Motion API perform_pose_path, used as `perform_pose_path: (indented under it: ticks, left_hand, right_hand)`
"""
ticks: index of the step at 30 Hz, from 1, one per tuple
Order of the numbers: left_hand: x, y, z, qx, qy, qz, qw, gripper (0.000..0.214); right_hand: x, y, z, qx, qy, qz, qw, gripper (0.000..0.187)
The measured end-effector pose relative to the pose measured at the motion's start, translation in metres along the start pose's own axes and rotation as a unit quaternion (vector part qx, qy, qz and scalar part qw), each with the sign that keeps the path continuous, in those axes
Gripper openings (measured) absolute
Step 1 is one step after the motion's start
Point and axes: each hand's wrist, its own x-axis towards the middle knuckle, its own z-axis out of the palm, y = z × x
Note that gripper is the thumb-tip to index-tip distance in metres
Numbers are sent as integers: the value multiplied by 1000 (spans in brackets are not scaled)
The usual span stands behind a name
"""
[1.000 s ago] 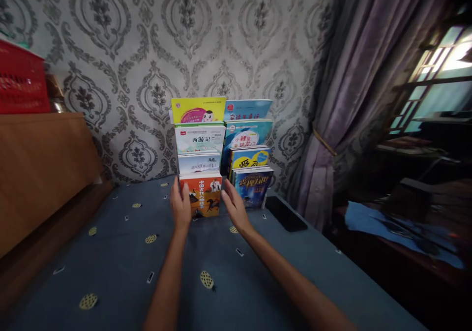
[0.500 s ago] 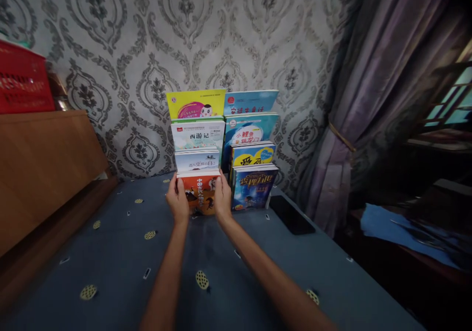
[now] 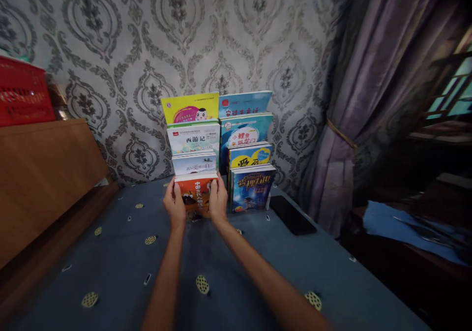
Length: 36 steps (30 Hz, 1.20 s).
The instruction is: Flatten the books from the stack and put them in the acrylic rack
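An orange book [image 3: 199, 198] stands upright at the front of the left stack, its cover facing me. My left hand [image 3: 174, 204] grips its left edge, thumb on the cover and fingers round the side. On the right edge my right hand [image 3: 218, 198] grips it the same way. Behind it rise a pale blue book [image 3: 195, 165], a white book [image 3: 193, 138] and a tall yellow book [image 3: 190, 107]. To the right stands a second stack, with a dark blue book [image 3: 252, 191] in front of a yellow and blue book [image 3: 250, 156] and teal books [image 3: 247, 130].
A black phone [image 3: 292, 215] lies right of the books on the blue patterned cloth [image 3: 121, 282]. Patterned wallpaper [image 3: 221, 36] is behind. At left, a red basket [image 3: 24, 92] sits on a wooden cabinet [image 3: 44, 173]. A purple curtain [image 3: 354, 100] hangs at right, above blue cloth [image 3: 401, 225].
The books and both hands appear slightly further left in view, and the view has tilted a little. The hands keep their hold on the orange book; the left stack sits further from the right one.
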Motion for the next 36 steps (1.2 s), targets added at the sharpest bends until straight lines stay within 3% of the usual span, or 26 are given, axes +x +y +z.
perform_pose_path:
  ticks: [7, 12, 17, 26, 36]
  left_hand:
    - [6, 5, -2, 0, -36, 4, 999, 47]
    - [37, 25, 0, 20, -68, 40, 997, 44]
    - [62, 40, 8, 36, -83, 10, 996, 46]
    - [61, 39, 15, 49, -66, 33, 996, 45]
    - [58, 40, 13, 91, -76, 37, 992, 45]
  right_hand:
    - [11, -9, -8, -2, -39, -10, 999, 60]
    - [39, -29, -3, -19, -59, -43, 997, 61]
    - [59, -31, 3, -32, -82, -63, 994, 62]
    - [60, -23, 12, -33, -53, -79, 995, 60]
    - [59, -24, 8, -34, -62, -81, 994, 61]
